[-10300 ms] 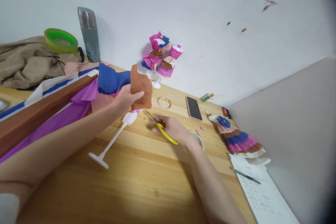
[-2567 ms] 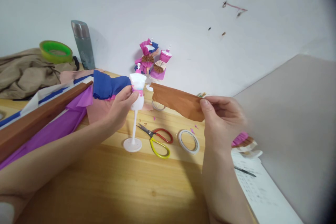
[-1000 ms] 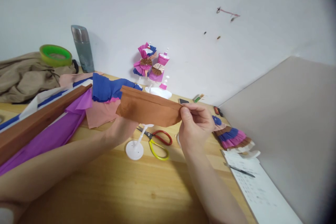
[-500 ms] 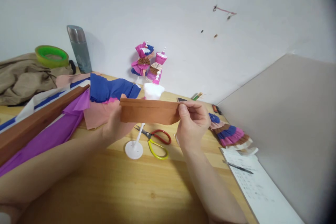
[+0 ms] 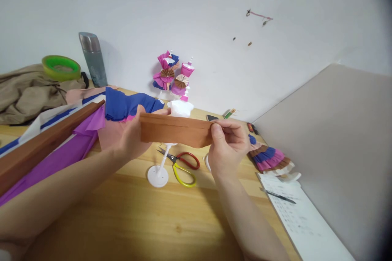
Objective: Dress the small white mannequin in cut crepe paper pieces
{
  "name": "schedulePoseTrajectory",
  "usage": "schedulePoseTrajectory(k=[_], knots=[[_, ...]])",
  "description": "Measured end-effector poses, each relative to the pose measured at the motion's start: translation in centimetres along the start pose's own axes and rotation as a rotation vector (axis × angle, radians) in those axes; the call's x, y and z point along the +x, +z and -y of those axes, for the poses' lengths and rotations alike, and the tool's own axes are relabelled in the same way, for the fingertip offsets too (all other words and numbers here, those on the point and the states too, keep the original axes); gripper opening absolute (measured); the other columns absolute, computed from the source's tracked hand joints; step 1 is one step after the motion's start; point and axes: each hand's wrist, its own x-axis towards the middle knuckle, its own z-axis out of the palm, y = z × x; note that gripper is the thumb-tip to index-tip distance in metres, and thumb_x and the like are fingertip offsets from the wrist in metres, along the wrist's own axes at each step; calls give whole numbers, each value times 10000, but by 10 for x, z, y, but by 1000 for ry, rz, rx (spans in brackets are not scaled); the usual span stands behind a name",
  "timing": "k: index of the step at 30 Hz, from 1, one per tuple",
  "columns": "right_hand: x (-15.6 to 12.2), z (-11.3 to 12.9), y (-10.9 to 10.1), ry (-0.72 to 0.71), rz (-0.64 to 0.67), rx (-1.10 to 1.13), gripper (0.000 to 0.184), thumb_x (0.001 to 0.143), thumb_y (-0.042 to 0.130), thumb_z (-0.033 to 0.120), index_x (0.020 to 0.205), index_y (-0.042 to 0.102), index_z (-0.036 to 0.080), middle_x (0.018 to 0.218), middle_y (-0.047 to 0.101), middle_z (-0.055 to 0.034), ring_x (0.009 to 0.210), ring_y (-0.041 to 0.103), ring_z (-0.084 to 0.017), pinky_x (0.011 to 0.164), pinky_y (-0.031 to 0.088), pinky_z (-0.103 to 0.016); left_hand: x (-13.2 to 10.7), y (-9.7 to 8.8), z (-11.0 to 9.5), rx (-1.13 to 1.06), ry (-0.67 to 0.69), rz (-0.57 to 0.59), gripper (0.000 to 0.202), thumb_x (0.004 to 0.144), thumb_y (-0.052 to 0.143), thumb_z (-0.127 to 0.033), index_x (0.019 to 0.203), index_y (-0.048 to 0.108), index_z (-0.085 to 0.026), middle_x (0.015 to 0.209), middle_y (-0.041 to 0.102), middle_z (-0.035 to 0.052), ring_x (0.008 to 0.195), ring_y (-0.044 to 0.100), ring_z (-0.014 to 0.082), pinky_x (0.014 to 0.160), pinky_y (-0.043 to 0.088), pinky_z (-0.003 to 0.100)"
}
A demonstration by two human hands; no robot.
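Note:
A folded strip of brown crepe paper [image 5: 174,130] is stretched level between my two hands above the wooden table [image 5: 128,220]. My left hand [image 5: 131,138] pinches its left end and my right hand [image 5: 228,147] pinches its right end, both closed on the paper. Behind the strip stands a small white mannequin [image 5: 180,108] on a thin stem with a round base [image 5: 157,175]; whether my left hand also steadies it is hidden. Red-and-yellow scissors [image 5: 180,163] lie on the table just below the strip.
Purple, blue, pink and brown crepe sheets [image 5: 76,130] lie at the left with a beige cloth, a green tape roll [image 5: 60,66] and a steel flask [image 5: 92,58]. Dressed mannequins [image 5: 173,75] stand by the wall. A layered paper dress [image 5: 271,159], phone, pen and paper sheet [image 5: 303,224] lie right.
I set the scissors down, stood the mannequin upright, and took the brown strip in both hands. Over the last second the strip has been levelled in front of the mannequin.

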Motion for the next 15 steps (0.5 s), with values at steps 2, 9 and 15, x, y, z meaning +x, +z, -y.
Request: schedulePoseTrajectory(k=[2, 9, 15], knots=[[1, 1, 0, -7, -17, 5, 97, 799, 711, 271, 792, 646, 199, 725, 659, 13, 655, 603, -119, 631, 489, -265, 0, -4, -3, -47, -74, 49, 503, 813, 539, -662, 946, 693, -202, 962, 722, 91, 1235, 564, 334, 976, 489, 446], [3, -2, -1, 13, -16, 82, 60, 809, 715, 221, 793, 662, 200, 725, 660, 26, 661, 587, -106, 644, 467, -246, 0, -12, 2, -193, -21, 382, 672, 746, 572, -776, 999, 747, -178, 1146, 732, 78, 1362, 459, 352, 1167, 308, 440], [3, -1, -1, 34, -39, 86, 87, 797, 729, 246, 782, 657, 199, 716, 642, 28, 656, 574, -111, 655, 460, -256, -3, -17, 5, -51, 107, 542, 688, 750, 720, -603, 1344, 617, -272, 1415, 587, 70, 1407, 401, 367, 1154, 333, 473]])
